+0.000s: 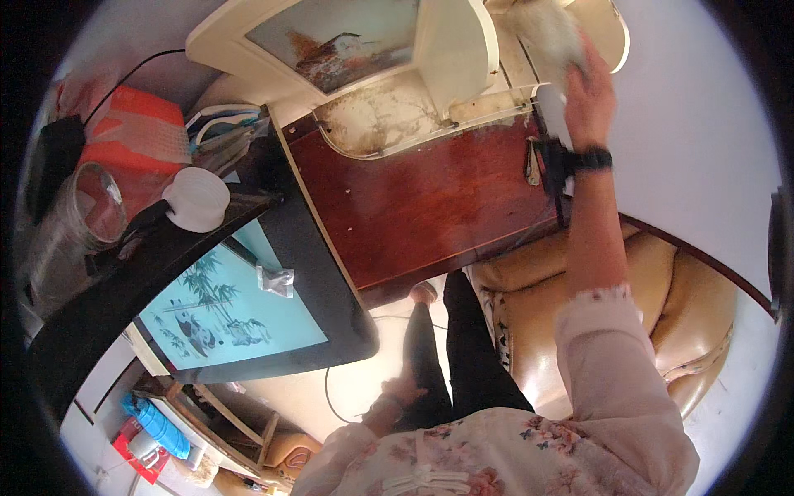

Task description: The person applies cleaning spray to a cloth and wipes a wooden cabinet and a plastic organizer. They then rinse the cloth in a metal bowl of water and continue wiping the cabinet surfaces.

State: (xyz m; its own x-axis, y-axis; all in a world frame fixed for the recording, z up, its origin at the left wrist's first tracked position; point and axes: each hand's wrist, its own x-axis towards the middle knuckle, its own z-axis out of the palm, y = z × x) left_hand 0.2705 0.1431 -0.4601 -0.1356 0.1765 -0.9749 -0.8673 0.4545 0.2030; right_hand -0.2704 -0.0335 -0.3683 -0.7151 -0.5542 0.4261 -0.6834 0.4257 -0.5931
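My right hand (589, 93) is raised at the upper right, with a dark band on its wrist. It grips a whitish cloth (546, 37), blurred, against a cream shelf unit (462, 62). Stains mark the unit's curved lower shelf (378, 111), and a painted landscape panel (347, 43) fills its front. The unit stands at the back of a red-brown wooden top (428, 198). Down by my left thigh rests my left hand (403, 390); its fingers are too unclear to read. A small patterned object (532, 162) lies at the wooden top's right side, near my right wrist.
A black-bordered glass table (341, 338) with a panda picture carries a small clear packet (276, 281). Above it are a white round container (197, 199), a clear plastic jar (96, 198) and a red box (136, 130). A tan leather sofa (539, 316) sits at right; a cable (327, 384) crosses the floor.
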